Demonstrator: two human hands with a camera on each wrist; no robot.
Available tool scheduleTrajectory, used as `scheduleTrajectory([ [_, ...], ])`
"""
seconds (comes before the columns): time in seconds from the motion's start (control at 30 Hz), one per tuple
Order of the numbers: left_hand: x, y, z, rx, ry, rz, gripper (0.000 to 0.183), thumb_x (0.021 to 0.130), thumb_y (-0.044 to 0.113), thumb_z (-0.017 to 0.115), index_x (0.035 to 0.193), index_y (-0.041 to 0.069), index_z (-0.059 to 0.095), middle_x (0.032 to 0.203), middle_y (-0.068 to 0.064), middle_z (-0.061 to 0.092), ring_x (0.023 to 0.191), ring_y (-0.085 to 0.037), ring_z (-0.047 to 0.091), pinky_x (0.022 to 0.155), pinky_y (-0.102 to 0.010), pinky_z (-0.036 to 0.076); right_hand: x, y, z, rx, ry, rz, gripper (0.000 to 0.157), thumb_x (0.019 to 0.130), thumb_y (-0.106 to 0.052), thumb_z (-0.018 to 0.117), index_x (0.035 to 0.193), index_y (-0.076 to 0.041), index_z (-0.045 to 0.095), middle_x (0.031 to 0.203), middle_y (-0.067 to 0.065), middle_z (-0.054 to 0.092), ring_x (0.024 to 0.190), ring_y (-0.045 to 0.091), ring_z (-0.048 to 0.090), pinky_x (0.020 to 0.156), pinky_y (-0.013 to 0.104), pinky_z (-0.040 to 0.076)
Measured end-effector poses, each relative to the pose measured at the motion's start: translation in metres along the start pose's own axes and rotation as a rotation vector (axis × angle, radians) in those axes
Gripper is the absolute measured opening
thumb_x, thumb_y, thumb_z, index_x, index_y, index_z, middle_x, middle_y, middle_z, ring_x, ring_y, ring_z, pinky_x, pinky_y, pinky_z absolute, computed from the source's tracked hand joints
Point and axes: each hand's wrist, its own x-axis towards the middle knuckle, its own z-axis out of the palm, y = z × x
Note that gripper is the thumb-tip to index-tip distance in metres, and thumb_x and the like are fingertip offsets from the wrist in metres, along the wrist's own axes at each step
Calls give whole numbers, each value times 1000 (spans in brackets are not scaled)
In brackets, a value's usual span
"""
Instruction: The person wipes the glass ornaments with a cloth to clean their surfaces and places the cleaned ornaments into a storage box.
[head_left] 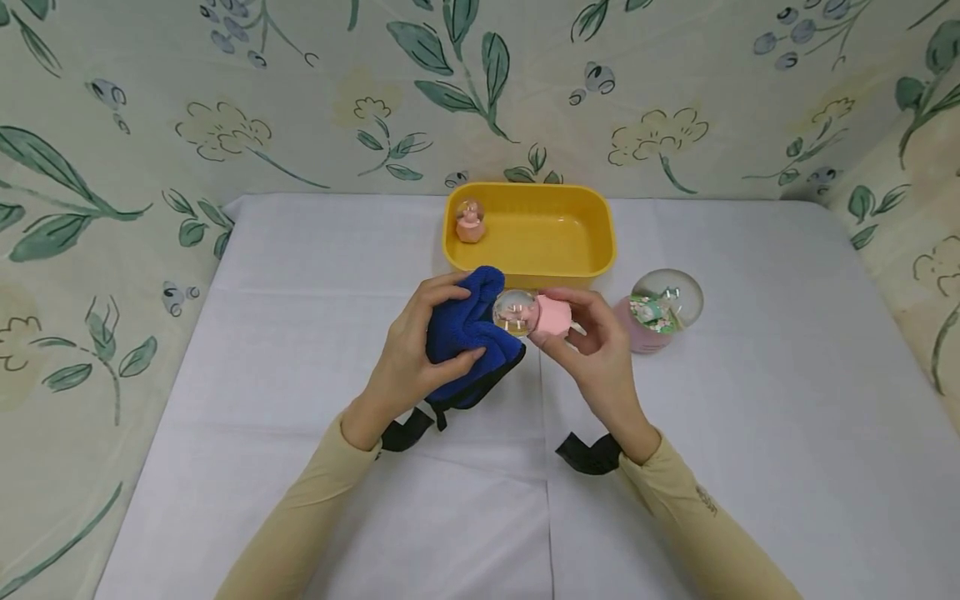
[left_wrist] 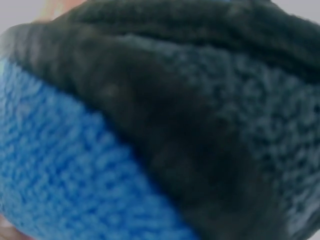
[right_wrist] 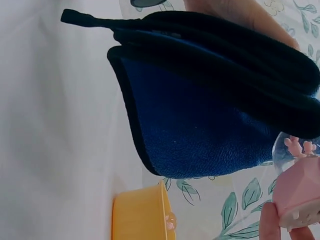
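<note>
My left hand [head_left: 401, 350] grips a folded blue cloth [head_left: 468, 333] with black edging, thumb in front and fingers behind. A small snow globe [head_left: 552, 317] with a pink faceted base is pinched by its base in my right hand [head_left: 600, 350]. The globe lies on its side, its clear dome pointing left, right at the cloth's edge. In the right wrist view the cloth [right_wrist: 200, 120] hangs beside the pink base [right_wrist: 297, 185], and small pink figures show inside the dome. Cloth [left_wrist: 75, 165] fills the left wrist view, blurred, hiding most of the left hand.
Behind the hands stands a yellow tray [head_left: 551, 271] with another small pink snow globe [head_left: 470, 223] at its left end. A larger snow globe [head_left: 656, 312] with a pink base lies tilted to the right. White cloth [head_left: 787, 417] covers the table; patterned fabric [head_left: 300, 100] hangs behind.
</note>
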Motion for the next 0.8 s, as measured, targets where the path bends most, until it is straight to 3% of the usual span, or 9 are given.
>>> scheduleTrajectory([
  [0.1, 0, 0, 0, -9, 4, -3, 60, 77, 9, 77, 125, -3, 42, 135, -21, 45, 126, -31, 43, 105, -43, 35, 0, -2, -2, 39, -25, 34, 42, 81, 16, 63, 121, 10, 55, 123, 19, 54, 106, 29, 52, 86, 28, 51],
  [0.27, 0, 0, 0, -14, 17, -5, 57, 88, 35, 67, 124, -3, 43, 135, -20, 46, 127, -30, 43, 106, -43, 35, 0, -7, -7, 91, -104, 83, 46, 81, 15, 62, 126, 10, 52, 128, 18, 52, 109, 30, 50, 90, 28, 49],
  [0.43, 0, 2, -1, -43, 32, -16, 60, 89, 42, 64, 123, -4, 45, 135, -20, 46, 126, -30, 44, 105, -43, 36, 0, -12, -13, 33, -168, 61, 52, 81, 17, 62, 131, 8, 49, 132, 16, 50, 115, 31, 47, 94, 30, 46],
  [0.6, 1, 4, -1, -116, 33, -27, 61, 89, 44, 64, 124, -3, 45, 137, -19, 46, 126, -30, 44, 103, -43, 38, 1, -13, -14, -62, -194, -102, 52, 77, 16, 70, 126, 9, 53, 127, 18, 53, 114, 30, 51, 92, 32, 48],
  [0.7, 4, 6, 2, -132, 20, -26, 61, 90, 45, 62, 125, -1, 45, 139, -18, 45, 127, -29, 43, 104, -44, 38, 2, -14, -13, -139, -203, -242, 42, 82, -4, 74, 118, 10, 56, 123, 19, 56, 113, 28, 53, 91, 31, 49],
  [0.8, 5, 8, 7, -134, -27, -45, 60, 92, 47, 59, 129, 4, 44, 144, -15, 42, 130, -28, 41, 106, -44, 35, 5, -16, -12, -276, -194, -417, 42, 86, -27, 71, 110, 7, 62, 118, 19, 59, 111, 27, 54, 91, 27, 48],
])
